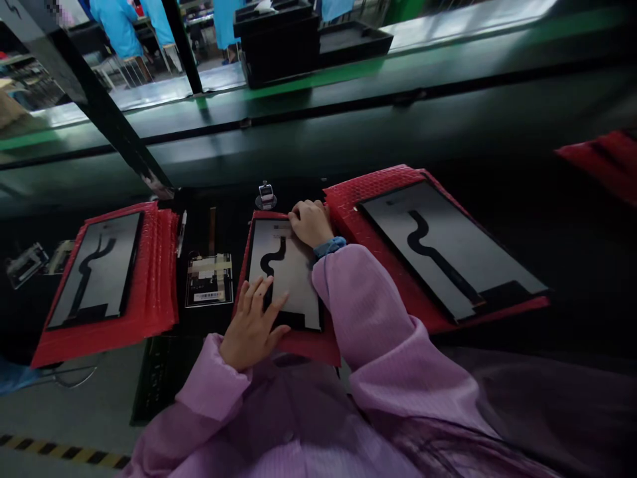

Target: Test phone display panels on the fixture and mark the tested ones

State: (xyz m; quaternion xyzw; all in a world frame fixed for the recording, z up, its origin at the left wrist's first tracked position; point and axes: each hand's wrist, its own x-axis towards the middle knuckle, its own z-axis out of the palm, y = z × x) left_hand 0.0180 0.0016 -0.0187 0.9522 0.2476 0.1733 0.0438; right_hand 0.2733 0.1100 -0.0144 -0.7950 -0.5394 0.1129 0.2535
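A grey-backed display panel [303,285] with a dark curved flex cable [273,255] lies on a red bubble-wrap sleeve [311,346] in front of me. My left hand [253,324] is open, its fingers spread over the panel's lower left part and the cable's lower end. At the panel's top right corner is my right hand [312,222], its fingers curled down; what they hold, if anything, is hidden. Close to that hand, on the right, a larger display panel [458,245] rests on a stack of red bubble-wrap sleeves [383,186].
Left stands another panel-topped sleeve stack [162,272], beside a pen [182,234] and a labelled circuit board [209,279]. A metal tally counter [266,194] sits behind the middle panel. Black trays [279,40] rest on the ledge beyond. A slanted post [107,119] rises at left.
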